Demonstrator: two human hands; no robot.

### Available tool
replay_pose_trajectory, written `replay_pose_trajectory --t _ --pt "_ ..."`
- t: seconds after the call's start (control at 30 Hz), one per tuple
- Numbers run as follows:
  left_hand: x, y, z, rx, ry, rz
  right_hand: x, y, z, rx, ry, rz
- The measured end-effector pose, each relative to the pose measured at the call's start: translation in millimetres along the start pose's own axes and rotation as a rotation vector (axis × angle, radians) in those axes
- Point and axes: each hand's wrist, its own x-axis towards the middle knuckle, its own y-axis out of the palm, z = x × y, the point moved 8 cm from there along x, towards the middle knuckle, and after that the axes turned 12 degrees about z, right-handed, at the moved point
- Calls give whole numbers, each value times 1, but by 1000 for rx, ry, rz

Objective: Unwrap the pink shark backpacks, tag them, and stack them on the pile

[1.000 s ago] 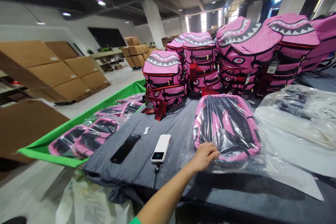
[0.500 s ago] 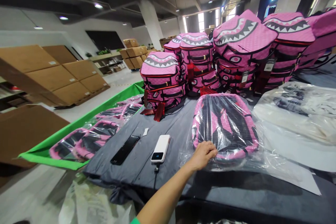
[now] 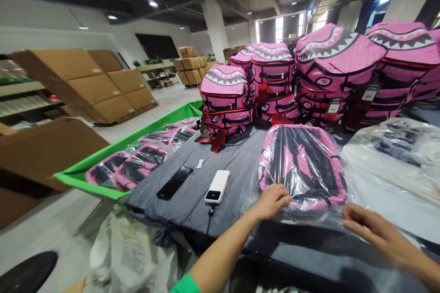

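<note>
A pink-and-black backpack [image 3: 299,165] lies in a clear plastic bag [image 3: 253,192] on the cloth-covered table, its straps facing up. My left hand [image 3: 274,200] is closed on the bag's near left edge, fingers curled against the plastic. Just off the near right corner of the bag is my right hand [image 3: 373,229], slightly blurred, its thumb apart from its bent fingers and nothing visible between them. To the left, a white power bank [image 3: 217,186] with a cable plugged in lies beside a black phone [image 3: 174,183].
Pink backpacks with shark-teeth prints [image 3: 225,100] stand stacked along the table's far side. More clear bags [image 3: 395,146] lie at right. A green-edged bin [image 3: 113,192] at left holds several bagged backpacks. Cardboard boxes [image 3: 85,87] stand beyond it.
My right hand has come into view from the right, near the bag's corner. My left hand stays at the bag's edge. The view has turned slightly left.
</note>
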Motion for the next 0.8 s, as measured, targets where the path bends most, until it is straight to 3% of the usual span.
replay_pose_trajectory --t 0.1,0.17,0.23,0.37,0.47,0.53,0.67,0.8 --pt "0 0 -1 10 11 1 62 -13 52 -314 -119 299" --pt "1 0 -2 15 19 0 91 -7 63 -475 -129 457" --pt "2 0 -1 22 22 -4 110 -2 60 -565 -105 504" --pt "3 1 1 31 28 0 118 -18 39 -698 25 344" --pt "2 2 2 38 25 6 106 -43 28 -782 144 150" --pt "2 2 2 44 18 6 98 -45 30 -785 139 55" --pt "3 3 1 59 3 8 95 -5 36 -697 -18 112" --pt "-6 -3 -6 106 60 5 102 19 24 -753 0 162"
